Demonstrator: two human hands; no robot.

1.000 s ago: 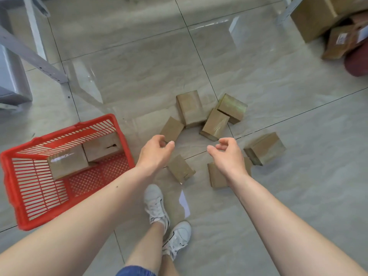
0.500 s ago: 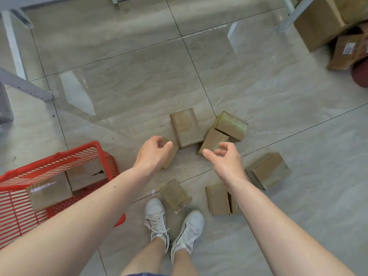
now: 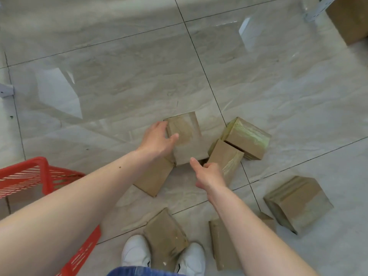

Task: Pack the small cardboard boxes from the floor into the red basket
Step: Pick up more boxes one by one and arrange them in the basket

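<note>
Several small brown cardboard boxes lie scattered on the tiled floor. My left hand (image 3: pixel 157 140) grips the taped box (image 3: pixel 187 140) at the far middle, thumb on its top and fingers down its left side. My right hand (image 3: pixel 209 173) curls its fingers round the near edge of a tilted box (image 3: pixel 226 156) just to the right, thumb sticking out to the left. A flat box (image 3: pixel 153 179) lies partly under my left wrist. The red basket (image 3: pixel 44 172) shows only a corner at the left edge; its contents are hidden.
More boxes lie around: a taped one (image 3: pixel 248 137) behind the tilted box, one (image 3: pixel 298 203) at the right, one (image 3: pixel 165 236) between my white shoes (image 3: pixel 135 253), one (image 3: pixel 221 246) under my right forearm. A large carton (image 3: pixel 350 18) stands top right.
I have leaned forward, so the basket slid mostly out of view. Both hands reached farther out; the left one took hold of the taped box and the right one closed on the tilted box.
</note>
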